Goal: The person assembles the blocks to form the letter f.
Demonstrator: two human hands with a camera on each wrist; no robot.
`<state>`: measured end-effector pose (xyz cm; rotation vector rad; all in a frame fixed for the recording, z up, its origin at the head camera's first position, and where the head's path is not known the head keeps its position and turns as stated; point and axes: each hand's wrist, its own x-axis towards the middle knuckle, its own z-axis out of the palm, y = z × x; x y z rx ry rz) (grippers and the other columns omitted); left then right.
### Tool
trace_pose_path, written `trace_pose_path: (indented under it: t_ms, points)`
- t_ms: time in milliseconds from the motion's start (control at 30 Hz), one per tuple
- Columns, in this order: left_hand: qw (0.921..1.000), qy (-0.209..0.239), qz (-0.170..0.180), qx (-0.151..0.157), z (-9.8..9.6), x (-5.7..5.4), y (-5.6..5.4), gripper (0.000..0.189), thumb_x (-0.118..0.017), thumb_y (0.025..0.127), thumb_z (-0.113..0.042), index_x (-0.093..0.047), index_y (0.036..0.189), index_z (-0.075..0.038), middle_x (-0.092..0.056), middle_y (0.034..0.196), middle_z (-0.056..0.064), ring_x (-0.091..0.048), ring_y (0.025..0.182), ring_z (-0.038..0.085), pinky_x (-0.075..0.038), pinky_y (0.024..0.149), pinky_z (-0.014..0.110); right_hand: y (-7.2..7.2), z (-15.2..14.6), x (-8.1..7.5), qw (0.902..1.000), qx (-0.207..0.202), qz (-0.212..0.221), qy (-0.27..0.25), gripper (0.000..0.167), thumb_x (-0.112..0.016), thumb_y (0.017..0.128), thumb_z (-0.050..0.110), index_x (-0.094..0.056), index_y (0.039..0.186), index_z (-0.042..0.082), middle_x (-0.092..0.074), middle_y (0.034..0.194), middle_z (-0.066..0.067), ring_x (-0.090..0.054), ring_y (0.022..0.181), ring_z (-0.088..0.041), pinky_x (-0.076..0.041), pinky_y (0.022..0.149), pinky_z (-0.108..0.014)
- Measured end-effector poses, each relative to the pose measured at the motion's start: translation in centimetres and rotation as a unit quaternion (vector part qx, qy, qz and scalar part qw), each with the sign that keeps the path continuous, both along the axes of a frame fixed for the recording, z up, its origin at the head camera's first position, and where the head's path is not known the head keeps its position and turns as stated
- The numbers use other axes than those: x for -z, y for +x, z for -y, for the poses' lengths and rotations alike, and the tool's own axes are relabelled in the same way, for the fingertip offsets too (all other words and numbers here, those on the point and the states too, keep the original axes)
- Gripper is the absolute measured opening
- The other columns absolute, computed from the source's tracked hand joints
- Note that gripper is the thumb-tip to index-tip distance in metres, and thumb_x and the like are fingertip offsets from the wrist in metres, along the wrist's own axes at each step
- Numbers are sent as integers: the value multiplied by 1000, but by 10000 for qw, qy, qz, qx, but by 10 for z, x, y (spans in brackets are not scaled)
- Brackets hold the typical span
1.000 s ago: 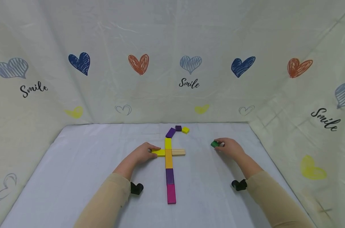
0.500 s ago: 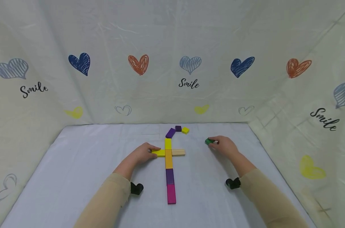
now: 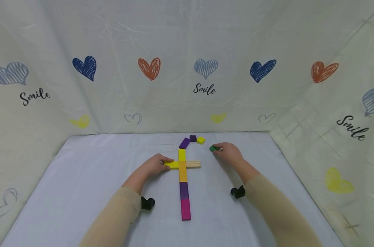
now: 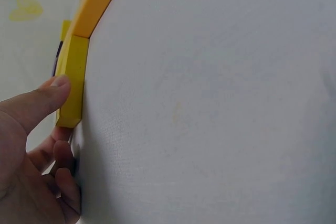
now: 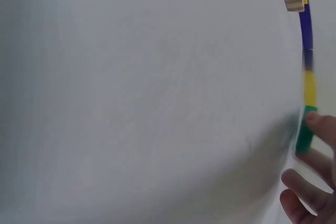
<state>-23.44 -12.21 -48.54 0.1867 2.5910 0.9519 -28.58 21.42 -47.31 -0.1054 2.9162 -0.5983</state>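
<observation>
My left hand (image 3: pixel 156 165) pinches the outer end of a yellow block (image 4: pixel 75 85) that lies flat, its inner end against an orange block (image 3: pixel 182 171). Between thumb and fingers my right hand (image 3: pixel 229 152) grips a small green block (image 3: pixel 214 148), right of a small yellow block (image 3: pixel 200 140). That yellow one ends a curve with a dark purple block (image 3: pixel 193 138) and a tilted purple block (image 3: pixel 184 143). Below the curve, another yellow block (image 3: pixel 182 154) meets the top of the orange one. A ridged natural-wood block (image 3: pixel 193 164) extends from its right side.
Under the orange block, a purple block (image 3: pixel 184 190) and a magenta block (image 3: pixel 185 209) continue the column toward me. White cloth (image 3: pixel 91 192) covers the table. A pale sheet with printed hearts (image 3: pixel 149 68) stands behind and at both sides.
My right hand has carried the green block leftward and a little farther back, toward the small yellow block. The left hand keeps its place on the yellow block.
</observation>
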Motion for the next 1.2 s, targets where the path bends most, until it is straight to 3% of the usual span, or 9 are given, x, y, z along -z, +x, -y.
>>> trace_pose_path:
  t_ms: [333,600,1200]
  points:
    - [10000,12,6,8,0,-2,0,33,-70,93,-23,-71,126,-30,-57,130,7,-50,120,28,-38,108,50,-13,25,0,9999,-65,-75,43,45,-67,95,29,-61,137,16,-59,136,-15,-54,121,-33,-44,102,-50]
    - [10000,44,11,74,1,-4,0,33,-70,93,-22,-70,126,-29,-57,130,6,-51,120,27,-38,108,50,-20,38,6,9997,218,-2,-67,55,-71,93,29,-55,143,13,-62,127,-14,-57,112,-29,-46,101,-46]
    - [9999,60,-57,119,2,-1,-3,33,-70,93,-22,-71,126,-29,-59,129,5,-51,119,26,-39,108,49,-22,42,10,9988,394,-50,-295,57,-73,90,35,-56,139,11,-63,119,-13,-57,106,-29,-48,98,-46]
